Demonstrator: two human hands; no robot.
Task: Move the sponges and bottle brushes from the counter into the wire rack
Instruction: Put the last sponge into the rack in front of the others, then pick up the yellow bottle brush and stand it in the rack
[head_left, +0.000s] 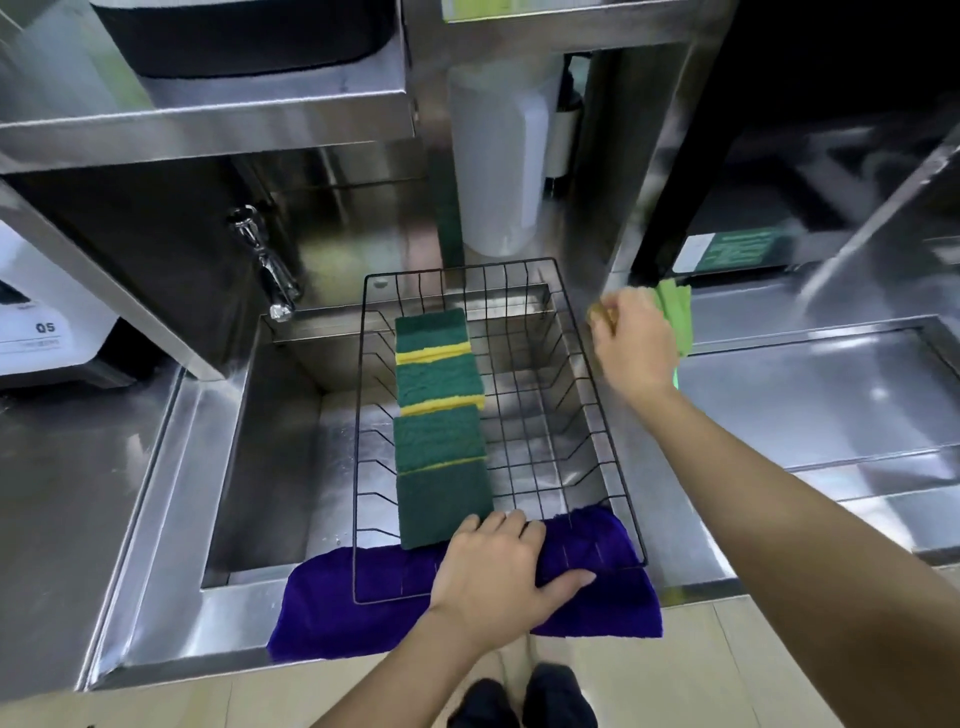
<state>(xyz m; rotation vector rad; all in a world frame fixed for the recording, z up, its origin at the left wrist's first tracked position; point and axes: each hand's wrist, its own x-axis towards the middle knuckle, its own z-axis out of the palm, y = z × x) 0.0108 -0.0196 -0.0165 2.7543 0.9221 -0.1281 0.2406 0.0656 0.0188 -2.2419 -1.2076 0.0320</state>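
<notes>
- We see the wire rack (597, 415) sitting across the steel sink (249, 441), its near edge resting on a purple cloth (337, 597) draped over the sink's near rim
- Four green-and-yellow sponges (439, 415) already lie in the rack, in an overlapping row down its left side from far to near; the right half of the rack is bare wire
- Our left hand (493, 566) lies on the rack's near edge over the purple cloth, fingers spread and flat, gripping nothing, apparently steadying the rack
- Our right hand (631, 338) is out over the counter (831, 395) just right of the rack's far right corner, fingers curled around something; a yellowish bit (602, 314) shows at the fingertips and a bright green item (678, 317) shows behind the hand, but we cannot tell whether the two are one object, nor whether this is a sponge or a brush
- We judge the sponge part well along, with four placed and perhaps one more in hand
- No bottle brush is clearly visible anywhere on the counter or in the rack, so we cannot say how many remain; the brush part looks not yet done
- What is left, as far as we can judge: bring the item in the right hand into the rack's open right side, then the brushes
</notes>
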